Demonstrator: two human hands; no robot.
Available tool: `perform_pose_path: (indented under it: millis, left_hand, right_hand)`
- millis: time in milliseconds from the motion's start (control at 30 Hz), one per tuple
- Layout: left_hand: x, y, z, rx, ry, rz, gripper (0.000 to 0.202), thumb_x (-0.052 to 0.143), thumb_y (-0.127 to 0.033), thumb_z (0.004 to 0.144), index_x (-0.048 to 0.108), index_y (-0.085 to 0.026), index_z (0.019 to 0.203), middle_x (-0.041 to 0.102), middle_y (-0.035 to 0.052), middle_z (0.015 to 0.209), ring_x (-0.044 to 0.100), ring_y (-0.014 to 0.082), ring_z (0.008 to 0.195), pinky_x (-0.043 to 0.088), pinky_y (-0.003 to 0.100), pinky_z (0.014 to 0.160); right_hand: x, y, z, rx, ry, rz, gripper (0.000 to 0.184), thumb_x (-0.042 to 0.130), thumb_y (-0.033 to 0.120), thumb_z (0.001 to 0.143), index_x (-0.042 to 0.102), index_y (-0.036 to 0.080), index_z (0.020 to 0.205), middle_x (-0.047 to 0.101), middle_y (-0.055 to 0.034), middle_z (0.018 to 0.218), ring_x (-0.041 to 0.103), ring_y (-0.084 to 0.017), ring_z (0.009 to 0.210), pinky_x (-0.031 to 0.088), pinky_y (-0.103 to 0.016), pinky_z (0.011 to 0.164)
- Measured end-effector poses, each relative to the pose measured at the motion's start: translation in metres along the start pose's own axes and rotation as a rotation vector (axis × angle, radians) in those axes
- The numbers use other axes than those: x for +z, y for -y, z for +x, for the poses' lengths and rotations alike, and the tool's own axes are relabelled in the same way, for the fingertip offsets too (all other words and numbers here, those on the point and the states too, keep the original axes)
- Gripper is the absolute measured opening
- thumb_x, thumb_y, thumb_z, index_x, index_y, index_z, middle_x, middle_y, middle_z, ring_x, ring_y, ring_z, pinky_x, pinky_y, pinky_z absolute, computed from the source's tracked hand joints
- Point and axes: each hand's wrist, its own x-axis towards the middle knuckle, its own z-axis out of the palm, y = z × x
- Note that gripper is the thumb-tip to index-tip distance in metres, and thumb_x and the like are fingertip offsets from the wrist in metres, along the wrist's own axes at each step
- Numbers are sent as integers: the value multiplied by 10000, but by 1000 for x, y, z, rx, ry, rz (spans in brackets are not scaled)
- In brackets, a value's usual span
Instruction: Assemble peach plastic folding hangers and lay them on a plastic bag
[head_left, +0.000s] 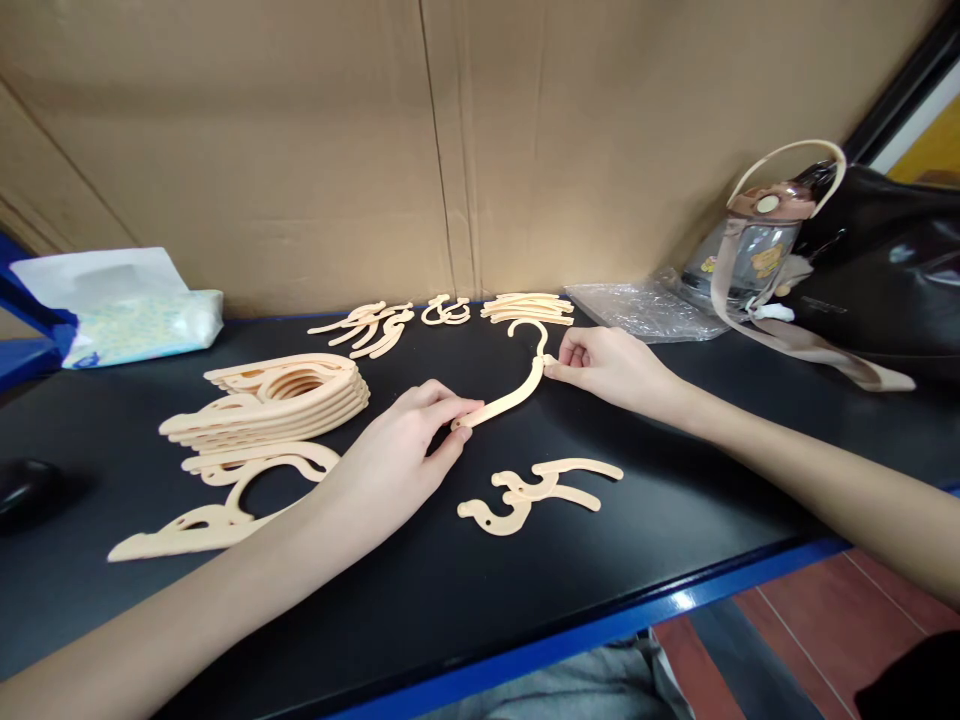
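A long curved beige wooden piece [510,395] with a hooked top lies across the black tabletop [675,500]. My left hand [401,460] pinches its near end, fingers closed. My right hand [607,365] pinches it just below the hook, fingers closed too. Right in front of my hands lie two small curly beige cut-outs [536,490], overlapping.
A stack of large flat beige pieces [274,400] sits left, with more loose ones [217,505] in front. Small curled parts [371,328] and thin strips [529,305] line the cardboard wall. A tissue pack [135,315] sits far left; a plastic bag [637,308], bottle [750,250] and dark bag [885,270] right.
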Motion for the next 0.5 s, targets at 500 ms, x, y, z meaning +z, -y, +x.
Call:
perform_pose_path:
  millis: [500]
  left_hand:
    - [-2, -12, -9, 333, 39, 182, 262, 488, -354, 942, 617, -217, 1124, 553, 39, 1261, 465, 209, 1185, 390, 351, 997]
  right_hand:
    - [-15, 6, -10, -259, -102, -259, 221, 558, 377, 877, 622, 166, 853, 651, -60, 833, 582, -222, 796, 382, -325, 696]
